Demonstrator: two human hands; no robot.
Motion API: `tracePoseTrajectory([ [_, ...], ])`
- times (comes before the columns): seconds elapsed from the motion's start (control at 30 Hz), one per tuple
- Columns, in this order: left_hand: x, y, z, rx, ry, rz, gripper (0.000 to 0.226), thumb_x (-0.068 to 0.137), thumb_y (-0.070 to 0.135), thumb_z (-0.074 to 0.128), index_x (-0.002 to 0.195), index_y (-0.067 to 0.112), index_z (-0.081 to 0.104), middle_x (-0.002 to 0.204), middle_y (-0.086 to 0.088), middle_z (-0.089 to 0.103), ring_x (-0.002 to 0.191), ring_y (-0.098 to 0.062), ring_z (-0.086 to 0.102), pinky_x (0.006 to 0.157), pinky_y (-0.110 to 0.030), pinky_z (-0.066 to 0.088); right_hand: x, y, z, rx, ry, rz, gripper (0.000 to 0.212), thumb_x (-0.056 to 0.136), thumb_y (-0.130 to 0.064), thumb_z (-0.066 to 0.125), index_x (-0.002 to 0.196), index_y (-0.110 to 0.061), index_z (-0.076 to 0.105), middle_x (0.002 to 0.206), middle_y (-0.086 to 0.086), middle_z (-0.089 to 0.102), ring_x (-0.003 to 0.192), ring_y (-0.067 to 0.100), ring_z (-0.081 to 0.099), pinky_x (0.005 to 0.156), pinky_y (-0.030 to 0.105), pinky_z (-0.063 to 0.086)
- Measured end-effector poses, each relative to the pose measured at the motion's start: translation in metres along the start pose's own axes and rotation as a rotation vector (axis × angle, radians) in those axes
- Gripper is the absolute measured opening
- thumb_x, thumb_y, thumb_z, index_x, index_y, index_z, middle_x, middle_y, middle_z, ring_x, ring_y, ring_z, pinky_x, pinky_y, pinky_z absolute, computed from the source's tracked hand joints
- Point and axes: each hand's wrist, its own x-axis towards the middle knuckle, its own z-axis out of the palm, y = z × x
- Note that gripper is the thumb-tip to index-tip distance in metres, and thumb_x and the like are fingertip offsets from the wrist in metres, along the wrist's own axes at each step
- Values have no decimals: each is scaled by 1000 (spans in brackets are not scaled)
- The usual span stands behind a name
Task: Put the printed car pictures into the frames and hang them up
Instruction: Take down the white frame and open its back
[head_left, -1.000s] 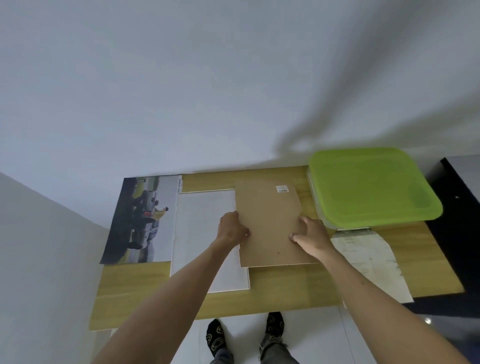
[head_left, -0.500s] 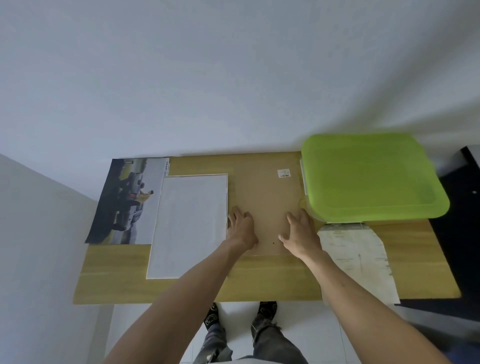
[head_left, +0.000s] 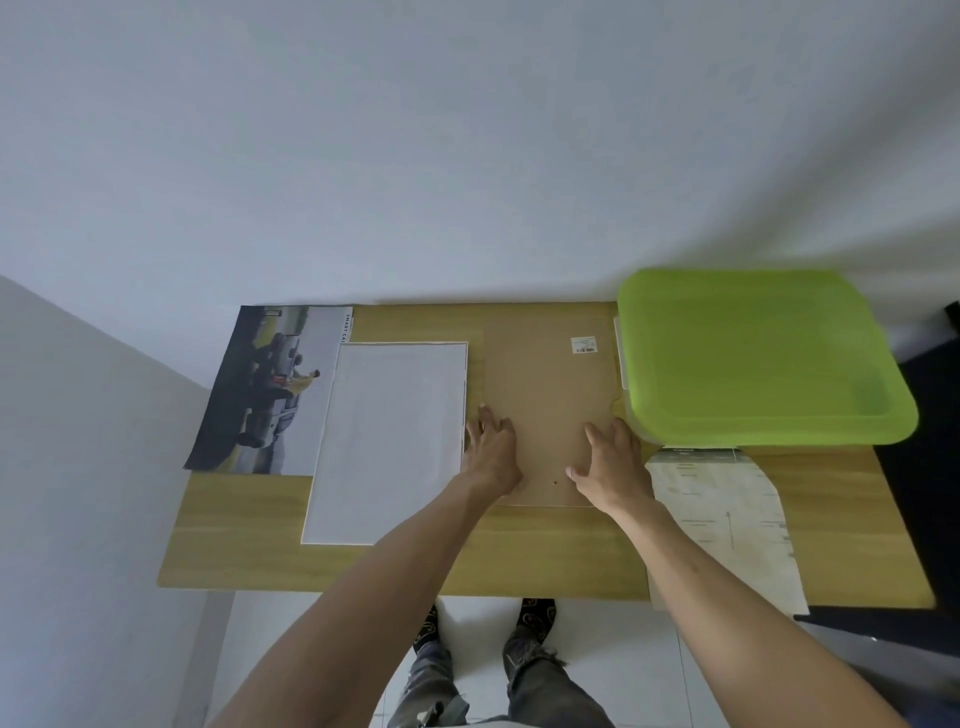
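Both hands flat on the backing board (head_left: 545, 395), which lies on the desk (head_left: 571, 545) between the white sheet (head_left: 389, 441) and the green lid (head_left: 753, 358). Left hand (head_left: 491, 452) at the board's near-left edge, fingers spread and fairly straight, pressing rather than gripping. Right hand (head_left: 613, 467) near the board's near-right corner, fingers extended, thumb out to the left; likewise pressing, nothing pinched. Barcode label (head_left: 584, 344) at the board's far-right corner, so the back face is up. Far-right edge of the board touches or slips just under the lid; cannot tell which.

Car print (head_left: 270, 389) lies face up at the desk's far-left corner, its right edge tucked under the white sheet. Not yet in any frame. Instruction paper (head_left: 722, 519) overhangs the near-right edge of the desk.

Step in hand, as judged: settling the board flat and square before loading the print.

To do it well:
- Keep pressure even through both palms; thin board likely flexes if lifted by one corner.
- Pull the right edge clear of the lid before raising anything.
- Free the print by lifting the white sheet, not dragging from beneath; risk of creasing.
- Handle the print by its edges.
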Motion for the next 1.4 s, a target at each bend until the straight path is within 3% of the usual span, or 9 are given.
tracePoseTrajectory([
  [0.13,-4,-10,-5,-81,20,75,87,77,25,80,145,12,27,161,-14,-6,146,-36,2,106,-48,40,-4,-4,0,-17,30,5,75,94,-42,63,155,-21,25,161,17,12,148,34,17,112,44,36],
  [0.3,-12,-43,-39,-162,264,181,75,88,31,69,149,18,29,159,-5,21,145,-25,15,103,-48,44,-14,-24,3,10,182,-86,70,94,-40,62,153,-16,31,156,16,27,140,34,32,111,42,37],
  [0.47,-22,-114,-70,-136,340,65,70,90,33,66,149,13,33,156,-8,30,146,-24,17,108,-45,38,-22,-76,14,87,187,-208,65,96,-41,60,152,-19,34,155,13,31,139,29,36,110,40,40],
  [0.73,-51,-218,-65,-34,175,-30,99,83,56,67,155,12,14,163,-9,7,150,-29,4,119,-45,17,-35,-157,56,10,56,-264,63,100,-47,50,154,-21,29,155,12,31,139,29,37,110,39,39],
  [0.9,-52,-246,-55,44,66,7,118,80,63,64,155,5,-7,162,-12,-14,150,-28,-10,123,-40,1,-39,-179,73,-94,36,-151,71,101,-51,43,154,-8,23,156,15,26,140,31,33,112,39,34],
  [1.07,-52,-250,-50,84,34,35,117,82,59,64,153,2,-9,161,-13,-20,150,-30,-11,123,-46,6,-43,-189,82,-100,-3,-60,79,101,-52,41,154,0,16,156,17,19,142,32,29,112,39,32],
  [1.2,-51,-246,-48,54,30,30,116,83,54,66,153,1,-10,160,-13,-21,150,-30,-9,122,-46,7,-47,-201,89,-22,-48,22,88,101,-51,42,156,5,2,164,21,0,152,33,6,122,41,20],
  [1.27,-51,-246,-46,34,34,19,115,84,51,67,153,2,-11,160,-11,-22,150,-30,-9,122,-46,6,-47,-205,90,19,-62,45,87,101,-51,42,156,4,3,164,20,-4,153,32,-2,124,42,15],
  [1.4,-52,-245,-43,9,62,8,110,86,46,68,154,5,-8,161,-10,-22,150,-30,-9,123,-45,4,-47,-209,88,58,-50,58,79,102,-49,41,158,-3,11,165,19,-3,153,32,0,124,41,14],
])
